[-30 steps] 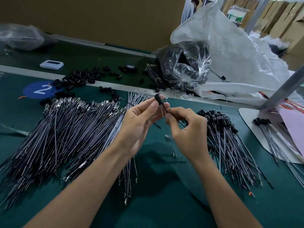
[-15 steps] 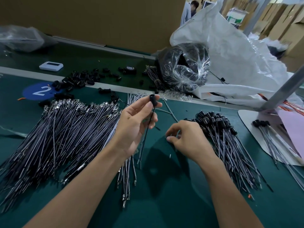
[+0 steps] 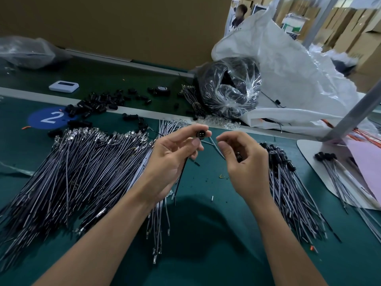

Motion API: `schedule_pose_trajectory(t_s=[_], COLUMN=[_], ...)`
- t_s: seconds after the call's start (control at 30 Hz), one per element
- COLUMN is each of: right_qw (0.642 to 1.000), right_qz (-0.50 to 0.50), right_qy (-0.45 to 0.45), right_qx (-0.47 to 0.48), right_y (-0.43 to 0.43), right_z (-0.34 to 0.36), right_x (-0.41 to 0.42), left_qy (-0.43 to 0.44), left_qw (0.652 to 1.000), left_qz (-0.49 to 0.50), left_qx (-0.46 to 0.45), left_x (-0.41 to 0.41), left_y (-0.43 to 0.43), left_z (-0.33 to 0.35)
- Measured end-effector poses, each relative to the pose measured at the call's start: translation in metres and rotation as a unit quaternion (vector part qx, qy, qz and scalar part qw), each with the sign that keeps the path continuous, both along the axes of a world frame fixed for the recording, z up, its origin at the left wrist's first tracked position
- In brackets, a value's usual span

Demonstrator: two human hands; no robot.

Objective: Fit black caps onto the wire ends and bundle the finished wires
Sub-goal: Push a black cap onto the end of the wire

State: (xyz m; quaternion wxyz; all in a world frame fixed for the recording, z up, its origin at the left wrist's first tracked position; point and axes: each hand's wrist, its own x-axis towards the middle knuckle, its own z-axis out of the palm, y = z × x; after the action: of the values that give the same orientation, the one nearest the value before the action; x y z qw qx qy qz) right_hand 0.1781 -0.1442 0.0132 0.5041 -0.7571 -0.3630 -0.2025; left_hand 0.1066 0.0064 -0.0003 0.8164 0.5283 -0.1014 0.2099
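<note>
Pinched a small black round plastic cap [image 3: 201,134] between the thumb tip and forefinger tip of the left hand [image 3: 171,159], with the other left fingers loosely curled beneath. Held the cap at the left fingertips, near but apart from the fingertips of the right hand [image 3: 245,162]. Held the right fingers curled, with the thumb tip and forefinger tip close together; could not tell whether anything thin was pinched there, nor what the dark item [image 3: 239,156] behind those curled fingers was. Judged the step in hand to be seating a wire terminal in the cap. Called for a steady left pinch, a terminal lined up with one socket hole, and a straight push along the cap's axis without twisting. Presented the holed end face toward the wearer, with the long axis roughly along the line of sight. Noted a thin black wire [image 3: 181,178] hanging from below the pinch down past the left palm. Noted a pile of uncapped grey wires [image 3: 82,172] outboard of the left knuckles and a pile of capped wires [image 3: 288,182] beyond the right knuckles, both on the green table mat [image 3: 206,244].
</note>
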Motion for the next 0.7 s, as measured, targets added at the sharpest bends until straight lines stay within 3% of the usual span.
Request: schedule_pose_trajectory(t_s=[0.23,0.7], right_qw=[0.993,0.998], right_qz=[0.045,0.020], right_qy=[0.050,-0.030], right_qx=[0.099,0.050], right_y=[0.000,-0.001], right_z=[0.003,0.000], right_x=[-0.005,-0.002], left_qy=[0.032,0.035], left_qw=[0.997,0.972], left_qz=[0.050,0.141], left_qx=[0.050,0.183], left_x=[0.002,0.000], left_y=[-0.003,-0.010], left_z=[-0.001,0.004])
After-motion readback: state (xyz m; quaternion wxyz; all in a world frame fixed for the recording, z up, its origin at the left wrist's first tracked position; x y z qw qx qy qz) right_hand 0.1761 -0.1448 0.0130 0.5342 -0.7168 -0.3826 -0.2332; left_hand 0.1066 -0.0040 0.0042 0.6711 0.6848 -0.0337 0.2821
